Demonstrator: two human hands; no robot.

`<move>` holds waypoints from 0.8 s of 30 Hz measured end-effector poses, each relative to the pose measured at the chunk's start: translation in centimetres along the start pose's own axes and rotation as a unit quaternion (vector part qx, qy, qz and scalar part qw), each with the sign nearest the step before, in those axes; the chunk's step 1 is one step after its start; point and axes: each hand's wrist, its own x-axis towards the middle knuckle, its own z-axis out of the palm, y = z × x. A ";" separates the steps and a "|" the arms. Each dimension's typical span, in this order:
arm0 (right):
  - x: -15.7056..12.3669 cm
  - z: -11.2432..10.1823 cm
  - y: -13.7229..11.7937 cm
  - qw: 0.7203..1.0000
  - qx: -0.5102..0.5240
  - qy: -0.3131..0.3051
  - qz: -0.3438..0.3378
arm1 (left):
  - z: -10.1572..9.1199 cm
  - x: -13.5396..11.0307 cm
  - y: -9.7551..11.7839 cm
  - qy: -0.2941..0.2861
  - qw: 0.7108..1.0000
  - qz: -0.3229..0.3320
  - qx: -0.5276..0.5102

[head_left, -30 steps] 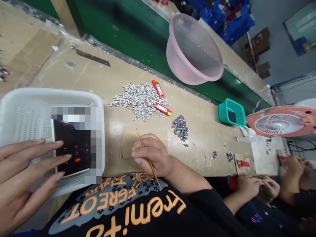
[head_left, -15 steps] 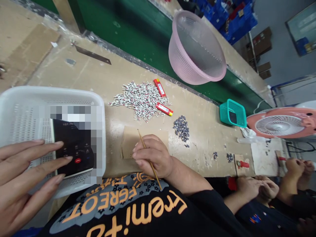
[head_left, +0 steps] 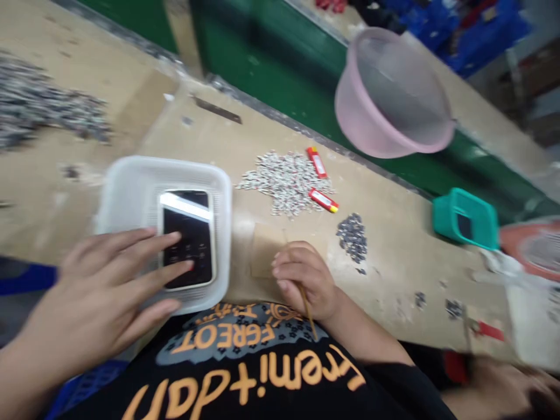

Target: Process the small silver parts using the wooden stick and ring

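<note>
My left hand [head_left: 118,286] reaches over a white plastic basket [head_left: 224,233], fingers spread. Its fingertips rest on or just above the screen of a phone [head_left: 195,224] lying in the basket; contact is unclear. The dark screen shows small icons and a red one by a fingertip. In my right hand [head_left: 308,277] a thin wooden stick [head_left: 308,309] is pinched like a pen, over a flat cardboard piece [head_left: 263,254]. Beyond it lies a pile of small white pieces [head_left: 286,184] with two red-and-yellow packs [head_left: 317,162]. A smaller pile of dark pieces [head_left: 352,236] sits to the right.
A pink basket [head_left: 350,111] stands at the back, near a green partition [head_left: 271,70]. On the right are a teal basket [head_left: 444,216], an orange fan [head_left: 531,245] and a co-worker's blurred hands [head_left: 503,385]. A metal strip [head_left: 217,109] and a grey pile [head_left: 48,108] lie on the left.
The view has swung left, so things appear farther right and the grey pile has come into sight. My left hand stays at the phone; my right hand still holds the stick.
</note>
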 end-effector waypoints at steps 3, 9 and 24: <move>0.1 0.0 0.1 1.000 0.007 -0.009 0.018 | -0.7 0.5 0.8 -0.025 0.997 0.031 0.059; 0.1 0.2 0.1 0.999 0.018 -0.015 0.025 | -1.1 0.5 0.9 -0.035 0.997 0.037 0.051; -0.1 0.2 0.1 0.999 0.022 -0.024 0.032 | -1.5 0.5 1.3 -0.063 0.994 0.041 0.078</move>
